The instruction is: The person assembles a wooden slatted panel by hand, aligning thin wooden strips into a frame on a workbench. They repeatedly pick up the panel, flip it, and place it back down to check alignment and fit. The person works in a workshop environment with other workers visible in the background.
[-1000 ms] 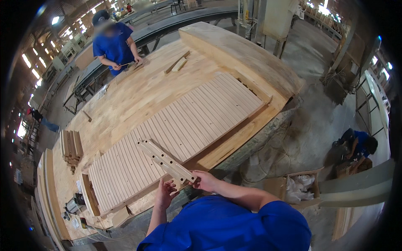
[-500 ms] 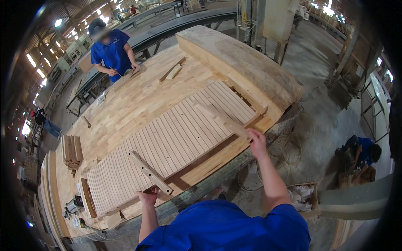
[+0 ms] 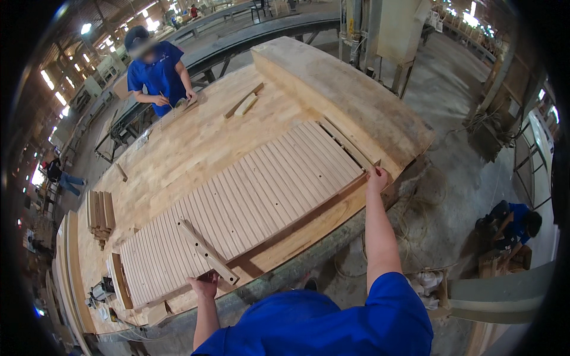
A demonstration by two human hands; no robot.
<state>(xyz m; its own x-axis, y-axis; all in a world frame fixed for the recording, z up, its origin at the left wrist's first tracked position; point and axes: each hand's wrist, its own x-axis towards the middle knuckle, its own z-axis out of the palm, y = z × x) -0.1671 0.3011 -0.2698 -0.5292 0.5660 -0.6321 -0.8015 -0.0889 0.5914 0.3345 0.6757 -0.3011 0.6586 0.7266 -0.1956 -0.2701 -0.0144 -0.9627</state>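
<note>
A long slatted wooden panel (image 3: pixel 255 190) lies slantwise over the bench, a few dark holes in its face. At its near edge my left hand (image 3: pixel 205 286) is closed, fingers partly hidden beneath the edge. Close by that hand, a wooden bar with holes (image 3: pixel 205 249) lies across the slats, its near end sticking out past the edge. My right hand (image 3: pixel 377 178) is closed at the panel's right near corner, pinching the near end of a wooden strip (image 3: pixel 347 142). That strip lies along the panel's right end, with a dark gap beside it.
The wooden workbench (image 3: pixel 202 157) has a raised ledge (image 3: pixel 344 95) at its right. Stacked wooden bars (image 3: pixel 101 213) and a tool (image 3: pixel 102 289) are at the left. Loose pieces (image 3: pixel 244 104) lie farther back. Across the bench stands a co-worker (image 3: pixel 155 71); another person (image 3: pixel 513 225) crouches at right.
My right hand has moved right and away from me, bringing the wooden strip from above the slats down to the panel's right end. My left hand has stayed at the near edge.
</note>
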